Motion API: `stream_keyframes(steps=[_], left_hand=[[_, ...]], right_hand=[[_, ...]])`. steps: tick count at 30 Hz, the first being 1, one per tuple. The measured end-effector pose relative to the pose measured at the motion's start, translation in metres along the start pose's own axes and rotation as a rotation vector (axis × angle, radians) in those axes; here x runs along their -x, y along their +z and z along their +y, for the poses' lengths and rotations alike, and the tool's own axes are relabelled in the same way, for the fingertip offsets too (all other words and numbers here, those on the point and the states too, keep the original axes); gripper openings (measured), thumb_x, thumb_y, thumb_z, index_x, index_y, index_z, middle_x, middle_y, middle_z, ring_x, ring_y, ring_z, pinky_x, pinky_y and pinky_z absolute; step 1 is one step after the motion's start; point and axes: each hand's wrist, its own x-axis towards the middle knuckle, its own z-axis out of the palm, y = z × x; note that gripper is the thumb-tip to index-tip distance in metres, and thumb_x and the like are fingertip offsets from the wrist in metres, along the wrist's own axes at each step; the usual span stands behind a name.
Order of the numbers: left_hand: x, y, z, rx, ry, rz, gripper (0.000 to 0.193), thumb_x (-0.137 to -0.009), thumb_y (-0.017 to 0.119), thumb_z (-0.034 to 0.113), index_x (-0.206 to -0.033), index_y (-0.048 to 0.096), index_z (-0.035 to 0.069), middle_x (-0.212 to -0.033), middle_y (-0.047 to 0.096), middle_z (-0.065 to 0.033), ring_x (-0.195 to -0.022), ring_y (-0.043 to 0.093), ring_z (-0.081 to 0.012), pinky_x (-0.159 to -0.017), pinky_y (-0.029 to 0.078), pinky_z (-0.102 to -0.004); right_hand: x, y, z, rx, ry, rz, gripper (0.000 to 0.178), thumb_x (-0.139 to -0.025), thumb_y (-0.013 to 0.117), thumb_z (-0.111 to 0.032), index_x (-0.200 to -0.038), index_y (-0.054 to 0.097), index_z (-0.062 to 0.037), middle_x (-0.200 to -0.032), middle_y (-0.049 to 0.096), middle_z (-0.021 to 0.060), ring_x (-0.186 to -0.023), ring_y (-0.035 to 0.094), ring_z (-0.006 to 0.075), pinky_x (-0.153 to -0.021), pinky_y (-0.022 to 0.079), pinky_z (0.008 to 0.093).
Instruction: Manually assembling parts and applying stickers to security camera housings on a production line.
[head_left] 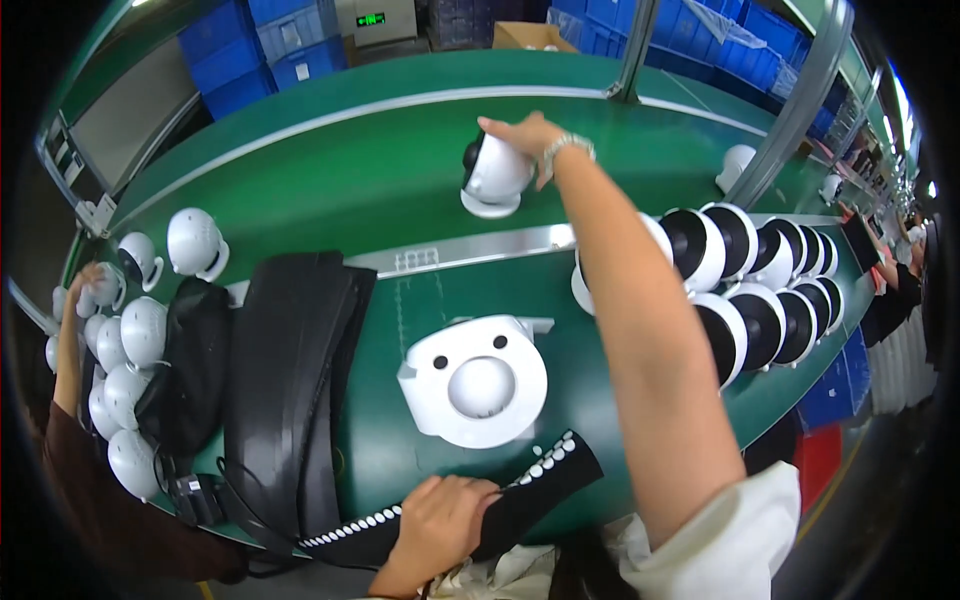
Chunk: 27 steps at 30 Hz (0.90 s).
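Observation:
My right hand point(530, 140) reaches far over the green workbench point(400, 480) onto the green belt point(350, 180). Its fingers are closed around the top of a white dome-shaped camera point(500, 172) with a dark front, whose round base sits on the belt. Close to me, my left hand point(440, 525) is curled over a black strip point(540, 505) carrying a row of white round pads. A thin dark tip shows by its fingers; what they hold is mostly hidden. Between my hands lies a white fixture point(428, 408) with a round cup and two black dots.
Black sheets point(285, 380) are stacked left of the fixture, beside a black bag point(195, 375). Several white cameras point(145, 330) crowd the left, where another person's hand point(88, 282) reaches in. Rows of dark-faced cameras point(757, 325) stand right of my forearm. A metal post point(790, 110) rises beyond.

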Motion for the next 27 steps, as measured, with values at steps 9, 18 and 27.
stream_keyframes(steps=[9, 18, 27], left_hand=[[0.002, -0.008, -0.001, -0.058, -0.017, -0.005, 0.017, -0.068, 0.065, -0.001, -0.081, 0.054, 0.003, -0.072, 0.059, -0.0091, -0.059, 0.054, -0.0262, -0.056, 0.041, -0.0324], [0.006, -0.005, 0.006, -0.064, -0.01, 0.081, 0.01, -0.073, 0.061, 0.002, -0.083, 0.058, 0.002, -0.074, 0.059, -0.014, -0.064, 0.056, -0.0323, -0.06, 0.043, -0.0372], [0.002, -0.008, 0.03, -0.185, -0.048, 0.009, 0.009, -0.082, 0.055, 0.006, -0.088, 0.058, -0.001, -0.076, 0.057, -0.0212, -0.068, 0.054, -0.0386, -0.062, 0.043, -0.0411]], right_hand=[[0.022, -0.011, -0.009, -0.315, 0.179, -0.273, 0.06, -0.071, 0.068, -0.043, -0.114, 0.049, -0.0059, -0.113, 0.054, 0.0176, -0.1, 0.056, 0.0354, -0.086, 0.041, 0.0585], [0.087, -0.163, -0.031, -1.15, -0.429, -0.956, 0.046, -0.08, 0.047, -0.034, -0.102, 0.058, 0.0042, -0.094, 0.064, 0.0211, -0.078, 0.065, 0.0287, -0.072, 0.054, 0.0382], [0.28, -0.43, 0.063, -0.518, -0.703, 0.219, 0.033, -0.075, 0.061, -0.035, -0.093, 0.06, -0.0076, -0.088, 0.06, 0.0026, -0.079, 0.057, 0.0147, -0.076, 0.047, 0.0283]])
